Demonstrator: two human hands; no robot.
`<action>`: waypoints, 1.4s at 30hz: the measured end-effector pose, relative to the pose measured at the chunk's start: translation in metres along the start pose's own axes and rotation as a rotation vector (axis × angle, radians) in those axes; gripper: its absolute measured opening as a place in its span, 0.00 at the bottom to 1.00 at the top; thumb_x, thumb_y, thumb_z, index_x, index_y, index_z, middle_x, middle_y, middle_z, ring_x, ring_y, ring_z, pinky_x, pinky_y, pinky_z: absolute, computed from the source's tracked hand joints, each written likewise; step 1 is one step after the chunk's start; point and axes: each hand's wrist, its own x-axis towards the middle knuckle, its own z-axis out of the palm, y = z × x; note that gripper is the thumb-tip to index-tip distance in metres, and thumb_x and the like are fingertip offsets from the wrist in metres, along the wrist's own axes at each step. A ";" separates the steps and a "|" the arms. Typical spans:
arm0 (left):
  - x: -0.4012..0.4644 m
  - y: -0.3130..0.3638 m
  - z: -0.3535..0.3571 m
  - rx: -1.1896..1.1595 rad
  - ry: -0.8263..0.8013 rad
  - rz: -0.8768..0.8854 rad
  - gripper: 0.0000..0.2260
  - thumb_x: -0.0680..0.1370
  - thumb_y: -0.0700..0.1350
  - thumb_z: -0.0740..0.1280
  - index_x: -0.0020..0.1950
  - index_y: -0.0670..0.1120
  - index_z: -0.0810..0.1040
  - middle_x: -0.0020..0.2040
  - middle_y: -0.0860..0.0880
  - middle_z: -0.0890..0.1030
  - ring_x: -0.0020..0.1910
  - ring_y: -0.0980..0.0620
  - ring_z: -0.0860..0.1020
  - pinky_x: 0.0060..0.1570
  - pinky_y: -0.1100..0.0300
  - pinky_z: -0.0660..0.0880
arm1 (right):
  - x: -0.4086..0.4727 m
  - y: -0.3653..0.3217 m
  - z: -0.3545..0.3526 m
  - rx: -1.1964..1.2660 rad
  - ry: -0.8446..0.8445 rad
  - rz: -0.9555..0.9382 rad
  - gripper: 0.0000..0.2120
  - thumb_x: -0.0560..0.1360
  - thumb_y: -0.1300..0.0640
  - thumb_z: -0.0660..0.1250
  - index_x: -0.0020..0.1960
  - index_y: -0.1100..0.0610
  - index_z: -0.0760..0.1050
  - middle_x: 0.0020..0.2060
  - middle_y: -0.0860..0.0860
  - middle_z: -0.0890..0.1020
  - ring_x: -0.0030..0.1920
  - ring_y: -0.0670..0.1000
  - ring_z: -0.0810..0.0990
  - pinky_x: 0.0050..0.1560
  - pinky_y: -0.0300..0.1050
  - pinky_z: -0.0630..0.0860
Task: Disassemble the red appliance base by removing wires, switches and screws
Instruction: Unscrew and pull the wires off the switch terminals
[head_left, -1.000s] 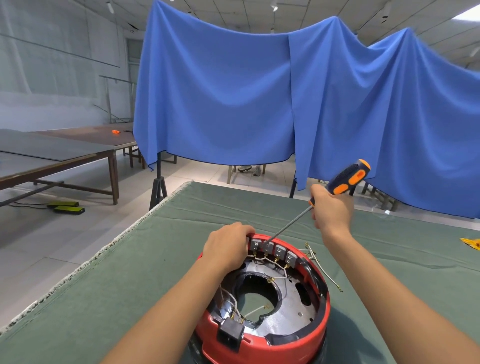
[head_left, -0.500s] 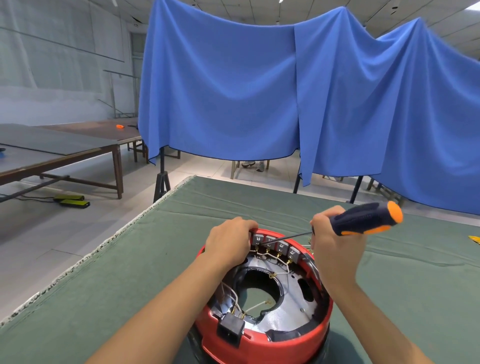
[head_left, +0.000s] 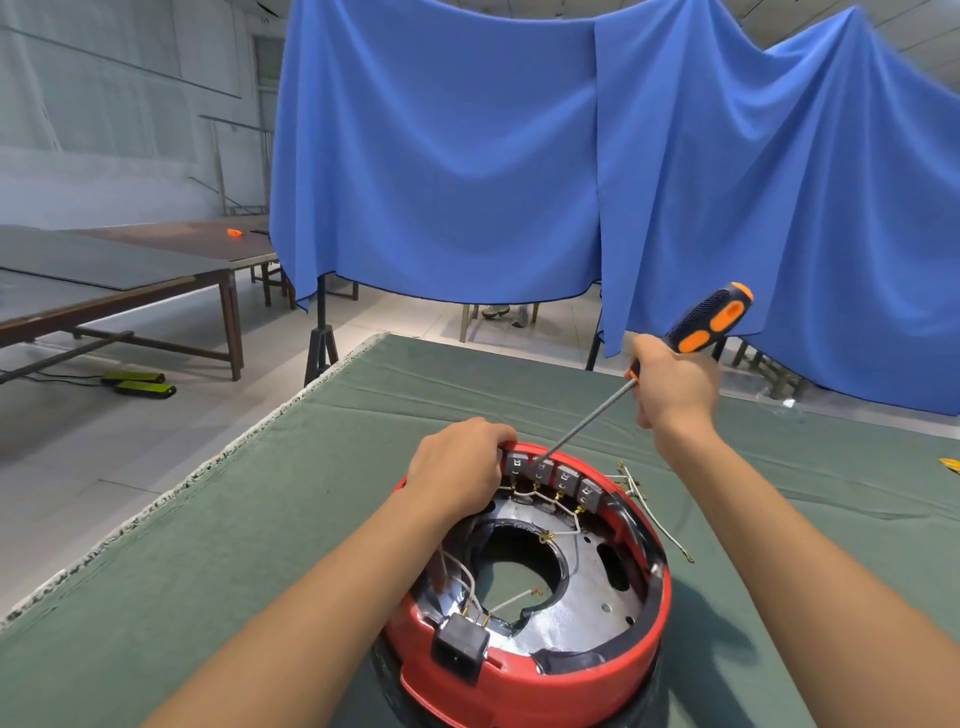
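Mid-teardown: loose white wires (head_left: 636, 488) already lying beside the round red plastic appliance base (head_left: 524, 670).
Left hand (head_left: 457, 467) is gripping the rim; right hand (head_left: 675, 387) is clenching the orange-black screwdriver (head_left: 644, 371), working the grey switches (head_left: 553, 475), all four still seated.

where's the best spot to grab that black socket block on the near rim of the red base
Probably by the two side faces of the black socket block, pinched from above on the near side. It stands proud of the red base rim, so its flanks are exposed, while white wires run into its inner end and crowd any approach from there. The left hand already steadies the far rim.
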 end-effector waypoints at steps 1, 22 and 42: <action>0.000 0.000 0.000 -0.001 -0.004 -0.002 0.14 0.78 0.41 0.58 0.59 0.56 0.76 0.56 0.50 0.78 0.54 0.45 0.76 0.45 0.54 0.68 | -0.001 0.002 0.003 -0.013 -0.023 0.026 0.09 0.66 0.60 0.62 0.28 0.56 0.67 0.20 0.47 0.70 0.23 0.49 0.66 0.27 0.39 0.61; -0.003 -0.001 -0.001 0.014 -0.017 -0.005 0.16 0.79 0.43 0.57 0.64 0.56 0.73 0.59 0.51 0.79 0.57 0.46 0.76 0.51 0.52 0.71 | -0.065 0.029 -0.031 0.363 0.105 -0.221 0.15 0.66 0.63 0.63 0.23 0.51 0.67 0.19 0.45 0.67 0.20 0.49 0.66 0.22 0.36 0.62; 0.001 0.002 -0.003 0.062 -0.033 -0.019 0.14 0.80 0.44 0.56 0.61 0.55 0.75 0.57 0.48 0.80 0.54 0.42 0.77 0.49 0.52 0.70 | -0.040 0.016 -0.019 0.253 -0.004 -0.284 0.09 0.65 0.60 0.63 0.28 0.59 0.65 0.19 0.46 0.66 0.22 0.50 0.64 0.25 0.39 0.63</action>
